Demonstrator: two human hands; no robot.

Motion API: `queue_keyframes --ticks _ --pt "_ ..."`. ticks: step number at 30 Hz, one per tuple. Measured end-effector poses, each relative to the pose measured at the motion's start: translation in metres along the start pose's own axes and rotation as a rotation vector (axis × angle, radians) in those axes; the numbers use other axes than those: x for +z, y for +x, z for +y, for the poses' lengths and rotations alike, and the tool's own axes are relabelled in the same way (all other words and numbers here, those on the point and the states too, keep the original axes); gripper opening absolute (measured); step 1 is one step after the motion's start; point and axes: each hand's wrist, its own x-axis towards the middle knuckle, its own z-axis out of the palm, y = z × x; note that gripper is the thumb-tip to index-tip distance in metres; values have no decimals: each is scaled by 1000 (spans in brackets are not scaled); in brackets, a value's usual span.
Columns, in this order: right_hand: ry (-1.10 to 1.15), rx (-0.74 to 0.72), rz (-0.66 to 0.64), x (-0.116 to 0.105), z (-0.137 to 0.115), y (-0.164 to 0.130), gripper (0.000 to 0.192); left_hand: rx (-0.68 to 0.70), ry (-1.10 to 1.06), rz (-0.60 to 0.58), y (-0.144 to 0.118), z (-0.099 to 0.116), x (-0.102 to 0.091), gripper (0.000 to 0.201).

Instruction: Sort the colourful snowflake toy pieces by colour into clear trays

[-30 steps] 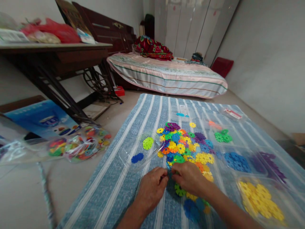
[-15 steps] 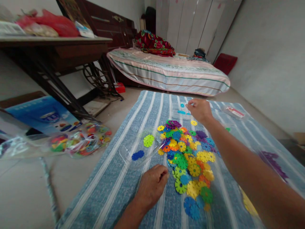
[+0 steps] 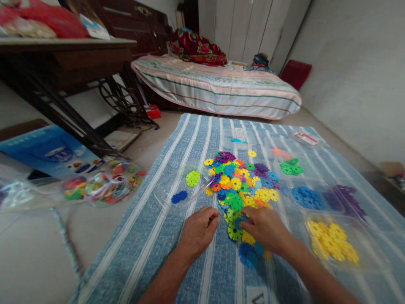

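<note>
Bedroom, with a table under blue-and-white striped cloth (image 3: pixel 126 253). Far edge: just before a bed (image 3: pixel 221 90). Left edge: slants toward the viewer, beside the floor. Room for moving: a broad strip of bare cloth from the left edge to the left hand, narrower beside the clear tray (image 3: pixel 164 190).

Left hand (image 3: pixel 200 228), one: fingers curled in, thumb drawn against them, just beside the pile; cannot tell whether anything is inside. Right hand (image 3: pixel 265 223), one: over the near part of the pile, thumb and fingertips slightly apart about a blue disc (image 3: pixel 242 220); cannot tell whether clamped on it.

Pile of notched discs (image 3: pixel 236 183), one, mixed colours, mid-table; too overlapped to count. Stray yellow disc (image 3: pixel 252 154), one, near its far side. Clear tray, one, left of the pile: lime disc group and dark blue disc group, one each.

Right of the pile, sorted groups in clear plastic: yellow discs (image 3: pixel 332 241), blue discs (image 3: pixel 306 197), purple discs (image 3: pixel 350 200), green discs (image 3: pixel 291 167), orange pieces (image 3: pixel 281 153), one group each. Far side: light blue pieces (image 3: pixel 238 140), one group.
</note>
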Motion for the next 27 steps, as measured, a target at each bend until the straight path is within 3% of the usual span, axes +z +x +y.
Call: queue_keyframes --ticks 6,11,16,19,21,27 --pt "65 69 3 16 -6 -9 19 -26 -2 1 2 3 -2 17" --pt "338 102 20 27 5 -7 6 -19 10 10 2 2 -1 18" --pt "645 56 -17 32 14 -9 14 -22 3 4 2 3 -2 18" --pt "684 9 -24 21 16 -2 15 -33 -7 -8 2 3 -2 18" --pt "589 -25 47 6 17 11 16 -30 -6 -13 2 2 -3 18" --pt "381 10 290 -63 27 99 16 -11 -3 -4 0 -2 -1 19"
